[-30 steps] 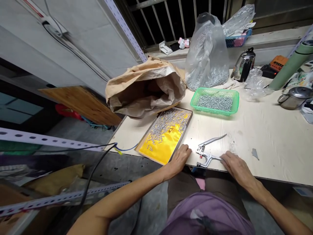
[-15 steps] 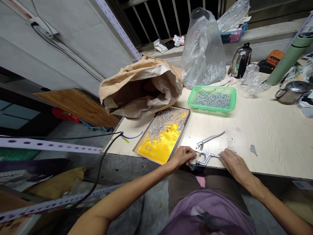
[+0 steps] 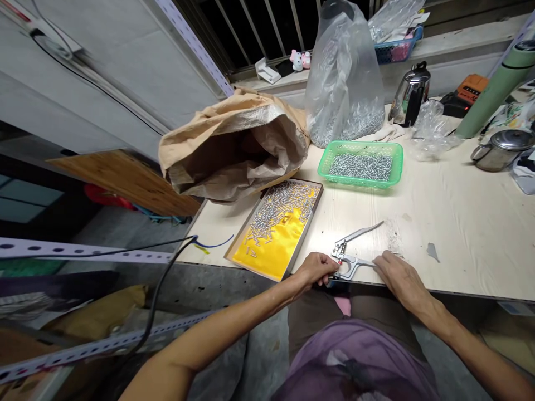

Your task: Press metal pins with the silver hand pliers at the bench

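I've got the left hand [image 3: 315,268] right at the head of the silver hand tool [image 3: 363,262], which lies by the near edge of the table [image 3: 472,223], its two handles spread apart. Left fingertips are in a narrow pinch beside the red tip [image 3: 340,262]; whether a small piece sits between them, I can't tell. My right hand [image 3: 401,278] has its fingers on the end of the lower handle; how firmly, I can't make out. So, as I judge it, the step in hand is close work at that head, right hand steadying. What this calls for is a still tool and left fingertips clear of the tip before any squeeze.

Left of the tool, a yellow-lined tray [image 3: 267,257] carries loose metal pieces, heaped toward its far end. Farther off, the green basket [image 3: 359,182] holds more of them. The open paper sack [image 3: 196,133] slumps at the far left, with a clear plastic bag [image 3: 343,72] of metal pieces next to it. Far right: kettle [image 3: 413,92], green flask [image 3: 493,94], lidded metal cup [image 3: 499,153]. Beyond stands a barred window [image 3: 270,28]; a wooden board [image 3: 137,184] leans off to the left above a grey floor [image 3: 100,228].
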`<state>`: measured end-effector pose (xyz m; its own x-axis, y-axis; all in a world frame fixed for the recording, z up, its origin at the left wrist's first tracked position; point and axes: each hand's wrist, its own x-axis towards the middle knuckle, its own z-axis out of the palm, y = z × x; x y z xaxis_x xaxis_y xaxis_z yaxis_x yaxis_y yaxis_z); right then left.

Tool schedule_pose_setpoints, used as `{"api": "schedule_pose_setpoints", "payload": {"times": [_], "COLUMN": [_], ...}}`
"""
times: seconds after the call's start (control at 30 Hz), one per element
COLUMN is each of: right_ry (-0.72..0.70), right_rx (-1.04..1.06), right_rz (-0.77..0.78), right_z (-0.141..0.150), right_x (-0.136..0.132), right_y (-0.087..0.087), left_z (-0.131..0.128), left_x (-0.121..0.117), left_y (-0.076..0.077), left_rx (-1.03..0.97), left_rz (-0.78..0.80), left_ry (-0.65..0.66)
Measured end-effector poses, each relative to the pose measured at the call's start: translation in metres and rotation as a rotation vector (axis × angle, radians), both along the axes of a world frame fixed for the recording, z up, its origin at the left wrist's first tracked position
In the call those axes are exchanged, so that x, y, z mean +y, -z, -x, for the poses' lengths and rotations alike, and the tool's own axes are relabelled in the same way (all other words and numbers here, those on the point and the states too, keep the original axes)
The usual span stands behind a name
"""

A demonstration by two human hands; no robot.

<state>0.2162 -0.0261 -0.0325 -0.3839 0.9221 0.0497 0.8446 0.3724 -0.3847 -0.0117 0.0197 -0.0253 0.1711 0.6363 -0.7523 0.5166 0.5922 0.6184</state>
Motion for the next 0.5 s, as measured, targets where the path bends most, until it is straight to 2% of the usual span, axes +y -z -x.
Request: {"api": "schedule_pose_setpoints", "payload": {"times": [0.3, 0.4, 0.5], "right_ry": [0.021, 0.028, 0.034], "right_rx": [0.026, 0.014, -0.044], "right_rz": [0.039, 0.130, 0.215], "right_z": [0.000, -0.001, -0.003], "right_x": [-0.001, 0.003, 0.018], "right_y": [0.003, -0.008, -0.022], "left_z": [0.000, 0.001, 0.001], "left_x": [0.004, -0.002, -0.005], "left_y": [0.000, 0.003, 0.014], "left_rx": [0.025, 0.003, 0.005], "left_rz": [0.028, -0.010, -0.037], "left_ry": [0.056, 0.103, 0.181]}}
